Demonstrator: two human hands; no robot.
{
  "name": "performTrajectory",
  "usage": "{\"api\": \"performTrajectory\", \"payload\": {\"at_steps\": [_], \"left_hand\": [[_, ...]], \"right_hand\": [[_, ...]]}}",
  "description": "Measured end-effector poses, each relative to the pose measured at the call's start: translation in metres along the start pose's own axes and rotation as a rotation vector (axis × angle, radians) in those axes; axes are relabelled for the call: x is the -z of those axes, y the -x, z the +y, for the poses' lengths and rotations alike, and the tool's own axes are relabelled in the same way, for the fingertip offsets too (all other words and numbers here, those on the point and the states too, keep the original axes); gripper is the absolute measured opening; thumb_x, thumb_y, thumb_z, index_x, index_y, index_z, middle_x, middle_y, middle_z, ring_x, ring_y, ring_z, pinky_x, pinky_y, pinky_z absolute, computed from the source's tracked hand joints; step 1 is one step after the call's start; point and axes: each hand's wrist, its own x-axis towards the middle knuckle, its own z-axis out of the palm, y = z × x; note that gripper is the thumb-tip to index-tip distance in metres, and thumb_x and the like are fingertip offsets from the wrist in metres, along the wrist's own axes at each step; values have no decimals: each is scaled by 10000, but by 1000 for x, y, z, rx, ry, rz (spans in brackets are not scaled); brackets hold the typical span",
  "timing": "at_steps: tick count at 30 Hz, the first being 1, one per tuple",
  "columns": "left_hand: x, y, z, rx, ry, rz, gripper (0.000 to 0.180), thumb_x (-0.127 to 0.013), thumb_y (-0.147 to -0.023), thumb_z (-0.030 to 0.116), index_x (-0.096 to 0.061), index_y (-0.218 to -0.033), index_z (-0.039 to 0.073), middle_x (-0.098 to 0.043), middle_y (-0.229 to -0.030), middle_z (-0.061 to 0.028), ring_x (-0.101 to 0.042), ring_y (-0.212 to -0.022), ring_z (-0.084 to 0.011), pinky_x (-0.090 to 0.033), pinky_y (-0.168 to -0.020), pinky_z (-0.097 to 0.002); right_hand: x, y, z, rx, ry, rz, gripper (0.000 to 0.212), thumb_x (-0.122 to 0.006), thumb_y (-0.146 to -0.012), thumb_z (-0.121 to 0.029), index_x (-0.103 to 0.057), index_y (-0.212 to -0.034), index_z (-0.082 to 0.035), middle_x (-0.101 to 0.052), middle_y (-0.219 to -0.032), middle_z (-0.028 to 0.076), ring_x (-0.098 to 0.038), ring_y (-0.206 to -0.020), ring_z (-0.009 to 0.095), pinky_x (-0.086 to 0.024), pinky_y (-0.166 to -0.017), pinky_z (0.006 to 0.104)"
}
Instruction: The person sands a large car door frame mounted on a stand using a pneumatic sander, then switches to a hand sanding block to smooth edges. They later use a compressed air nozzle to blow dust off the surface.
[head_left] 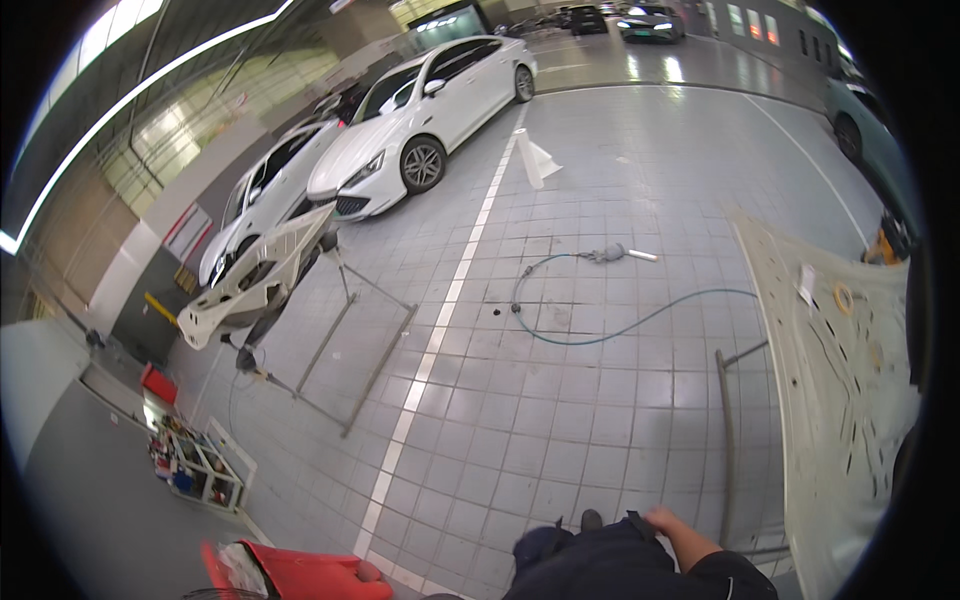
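Note:
My right hand hangs low beside my dark clothing, near the bottom of the view. Its fingers are small and smeared, so their shape does not show. My left hand is out of view. To my right, a large pale car body panel rests on a grey metal stand, apart from my hand. On that panel lie a yellowish tape roll and a small white item. Ahead on the tiles is a grey hand-held air tool with a teal hose curving to the right.
At left, a cream car part sits on a metal stand. A white roll stands on the floor near a white car. A red bin and a cluttered tool cart are at lower left.

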Motion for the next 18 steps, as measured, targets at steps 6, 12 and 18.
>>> {"api": "performTrajectory", "payload": {"at_steps": [6, 12, 18], "left_hand": [[97, -74, 75, 63, 190, 10, 582, -580, -852, 578, -760, -996, 43, -736, -961, -226, -711, -911, -395, -552, -786, -480], [260, -224, 213, -135, 0, 149, 569, -576, -850, 568, -762, -1002, 52, -737, -971, -222, -712, -925, -390, -555, -795, -475], [493, -329, 476, -607, -177, 413, 552, -593, -829, 510, -753, -1002, 10, -733, -963, -242, -709, -949, -406, -561, -815, -477]], "right_hand": [[100, -134, -335, 239, -262, 2, 239, -581, -917, -195, -666, -1013, 6, -712, -885, 110, -684, -654, 182, -532, -529, 315], [125, -277, -431, 58, -414, 262, 161, -553, -865, -88, -646, -890, 41, -679, -719, 161, -651, -538, 248, -490, -424, 360], [47, -313, -421, -371, -458, 63, 200, -536, -923, -126, -644, -864, 32, -697, -753, 183, -700, -586, 321, -591, -536, 470]]}}
